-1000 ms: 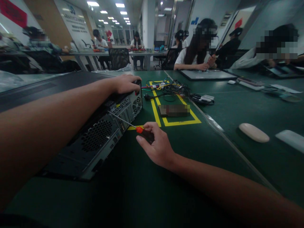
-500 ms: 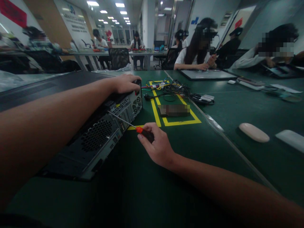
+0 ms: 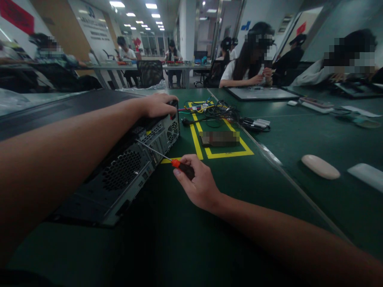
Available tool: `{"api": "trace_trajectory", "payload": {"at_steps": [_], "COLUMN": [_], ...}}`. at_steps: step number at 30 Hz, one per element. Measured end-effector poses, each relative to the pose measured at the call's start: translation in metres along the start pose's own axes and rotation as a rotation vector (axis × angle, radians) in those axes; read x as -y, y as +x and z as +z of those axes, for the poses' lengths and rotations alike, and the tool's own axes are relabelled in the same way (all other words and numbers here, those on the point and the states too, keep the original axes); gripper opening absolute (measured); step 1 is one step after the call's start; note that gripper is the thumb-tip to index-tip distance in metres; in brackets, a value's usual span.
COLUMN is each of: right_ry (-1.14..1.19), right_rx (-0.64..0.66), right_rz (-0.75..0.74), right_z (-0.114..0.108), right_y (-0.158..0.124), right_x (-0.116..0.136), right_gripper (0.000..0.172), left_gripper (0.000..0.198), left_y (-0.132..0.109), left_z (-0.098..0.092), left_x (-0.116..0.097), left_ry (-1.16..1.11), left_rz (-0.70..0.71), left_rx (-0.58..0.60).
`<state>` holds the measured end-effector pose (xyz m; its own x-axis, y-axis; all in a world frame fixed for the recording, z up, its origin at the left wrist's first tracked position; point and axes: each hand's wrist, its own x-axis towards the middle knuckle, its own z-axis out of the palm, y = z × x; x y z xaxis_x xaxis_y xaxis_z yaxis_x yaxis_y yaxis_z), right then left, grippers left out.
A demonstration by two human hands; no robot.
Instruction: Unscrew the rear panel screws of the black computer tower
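A black computer case (image 3: 98,99) lies on its side on the green table at my left, its grey rear panel (image 3: 122,171) turned toward my right hand. My left hand (image 3: 158,105) is closed over the upper far corner of the case, steadying it. In my right hand (image 3: 199,181) is a screwdriver (image 3: 179,163) with an orange and black handle, gripped between thumb and fingers. Its thin metal shaft points up and left, and the tip meets the panel near the upper edge. What the tip touches is too small to make out.
Beyond the case lie tangled cables (image 3: 223,111) and a dark block (image 3: 220,139) inside yellow tape lines (image 3: 229,154). At right are a pale oval object (image 3: 320,166) and a white one (image 3: 366,176). Clear plastic (image 3: 155,87) lies behind the case. Other people sit across the table.
Both my hands, the screwdriver and the computer case look the same as before. Across the table, a person's hands have shifted slightly.
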<state>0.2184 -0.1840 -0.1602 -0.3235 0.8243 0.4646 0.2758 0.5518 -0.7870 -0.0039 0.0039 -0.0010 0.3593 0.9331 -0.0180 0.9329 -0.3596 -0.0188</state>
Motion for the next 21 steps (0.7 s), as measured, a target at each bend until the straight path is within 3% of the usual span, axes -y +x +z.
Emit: {"api": "trace_trajectory", "payload": {"at_steps": [11,21], "right_ry": [-0.017,0.016], "right_rx": [-0.008,0.011], "right_rz": [-0.068,-0.034], "right_z": [-0.0013,0.0001], "right_y": [0.0011,-0.0007], "right_x": [-0.0006,-0.0022], "right_gripper": [0.017,0.021], "left_gripper": [0.099,0.102], "left_y": [0.0044,0.0039], "left_z": [0.0022,0.0027], "left_x": [0.0031,0.0023], "left_ry": [-0.011,0.004], "left_rz": [0.007,-0.001], "left_rx": [-0.007,-0.010]}}
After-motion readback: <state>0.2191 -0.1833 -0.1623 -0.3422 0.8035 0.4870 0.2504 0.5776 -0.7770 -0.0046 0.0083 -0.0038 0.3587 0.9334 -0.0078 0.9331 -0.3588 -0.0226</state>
